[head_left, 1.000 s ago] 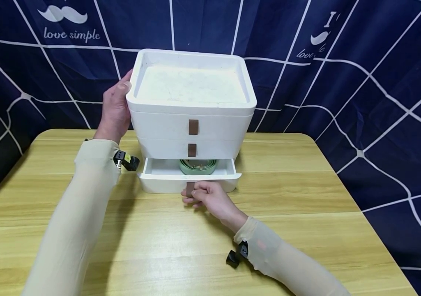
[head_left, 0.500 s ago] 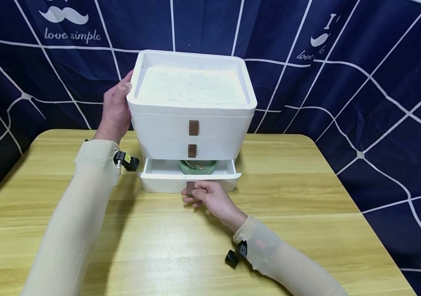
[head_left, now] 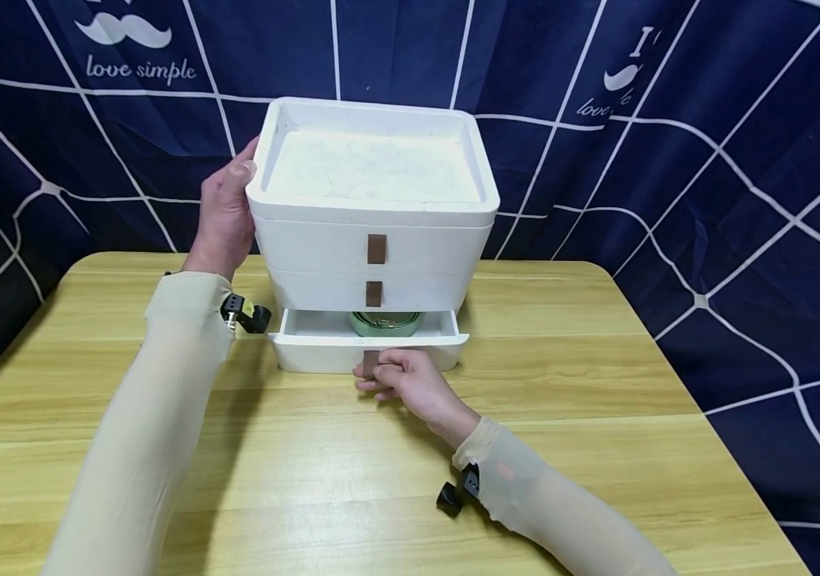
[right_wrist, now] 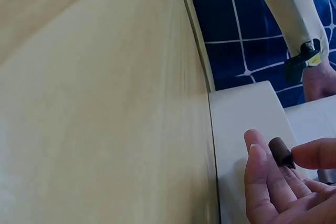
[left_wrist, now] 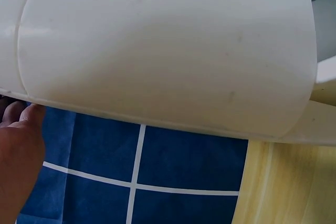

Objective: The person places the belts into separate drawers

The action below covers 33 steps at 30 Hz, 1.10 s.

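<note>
A white drawer unit with a tray-like top stands on the table in the head view. Its bottom drawer is pulled partly out. A coiled green belt lies inside, partly hidden under the drawer above. My right hand pinches the drawer's brown pull tab between thumb and fingers, the other fingers extended below it. My left hand grips the unit's upper left side near the rim, thumb against the side. In the left wrist view the left fingers reach round the unit's edge.
The wooden table extends in front of and beside the unit. Two more brown tabs, the upper tab and middle tab, mark the shut drawers. A dark blue curtain with white lines hangs behind.
The bottom drawer has slid very slightly inward, and my right hand has moved with it, still pinching the tab. My left hand stays where it was on the unit.
</note>
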Each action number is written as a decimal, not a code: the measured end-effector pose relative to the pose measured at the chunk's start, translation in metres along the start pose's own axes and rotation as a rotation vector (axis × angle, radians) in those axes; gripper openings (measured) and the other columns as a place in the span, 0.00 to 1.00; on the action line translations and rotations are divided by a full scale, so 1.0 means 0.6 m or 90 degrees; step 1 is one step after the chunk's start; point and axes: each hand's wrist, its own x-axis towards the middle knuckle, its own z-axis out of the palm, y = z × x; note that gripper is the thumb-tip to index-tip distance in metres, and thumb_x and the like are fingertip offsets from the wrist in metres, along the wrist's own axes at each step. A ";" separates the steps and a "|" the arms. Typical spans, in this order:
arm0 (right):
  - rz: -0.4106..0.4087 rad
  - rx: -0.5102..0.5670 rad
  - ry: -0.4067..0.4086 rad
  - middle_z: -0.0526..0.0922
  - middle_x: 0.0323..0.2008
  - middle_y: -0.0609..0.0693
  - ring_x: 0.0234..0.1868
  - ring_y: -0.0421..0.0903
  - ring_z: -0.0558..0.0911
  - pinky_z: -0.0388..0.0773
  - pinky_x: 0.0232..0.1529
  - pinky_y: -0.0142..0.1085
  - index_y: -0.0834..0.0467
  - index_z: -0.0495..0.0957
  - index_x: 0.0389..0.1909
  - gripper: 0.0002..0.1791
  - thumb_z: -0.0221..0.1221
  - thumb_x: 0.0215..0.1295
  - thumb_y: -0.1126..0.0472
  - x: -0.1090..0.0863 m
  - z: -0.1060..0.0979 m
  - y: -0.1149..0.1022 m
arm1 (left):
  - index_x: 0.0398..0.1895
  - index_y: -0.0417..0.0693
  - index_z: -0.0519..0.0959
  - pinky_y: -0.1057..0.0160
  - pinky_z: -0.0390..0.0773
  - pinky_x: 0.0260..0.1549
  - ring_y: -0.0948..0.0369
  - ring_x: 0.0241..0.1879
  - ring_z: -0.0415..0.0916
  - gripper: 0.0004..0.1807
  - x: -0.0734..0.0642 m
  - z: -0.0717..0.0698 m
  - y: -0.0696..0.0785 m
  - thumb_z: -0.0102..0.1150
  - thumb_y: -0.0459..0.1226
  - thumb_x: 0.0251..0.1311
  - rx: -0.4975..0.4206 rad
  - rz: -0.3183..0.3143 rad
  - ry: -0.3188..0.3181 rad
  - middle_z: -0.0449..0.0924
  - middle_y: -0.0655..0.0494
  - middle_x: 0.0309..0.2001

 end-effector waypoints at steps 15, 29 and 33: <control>0.006 0.000 0.011 0.83 0.49 0.62 0.48 0.54 0.84 0.81 0.45 0.46 0.73 0.74 0.36 0.10 0.47 0.72 0.71 0.005 -0.001 0.001 | 0.66 0.42 0.74 0.65 0.67 0.61 0.59 0.65 0.65 0.28 -0.002 0.000 -0.002 0.48 0.37 0.61 0.002 0.004 -0.001 0.71 0.52 0.66; -0.005 0.000 0.013 0.83 0.48 0.62 0.47 0.54 0.84 0.81 0.44 0.44 0.73 0.77 0.40 0.11 0.47 0.72 0.71 0.010 -0.004 -0.001 | 0.65 0.43 0.74 0.65 0.68 0.60 0.58 0.65 0.66 0.27 0.000 0.003 0.001 0.47 0.36 0.61 -0.003 0.002 -0.001 0.72 0.52 0.65; -0.001 -0.002 0.010 0.83 0.49 0.63 0.48 0.55 0.84 0.81 0.45 0.45 0.74 0.77 0.45 0.13 0.47 0.73 0.70 0.011 -0.004 -0.003 | 0.66 0.42 0.74 0.65 0.67 0.60 0.58 0.65 0.66 0.27 -0.001 0.003 0.002 0.47 0.36 0.61 -0.008 0.003 -0.002 0.72 0.52 0.65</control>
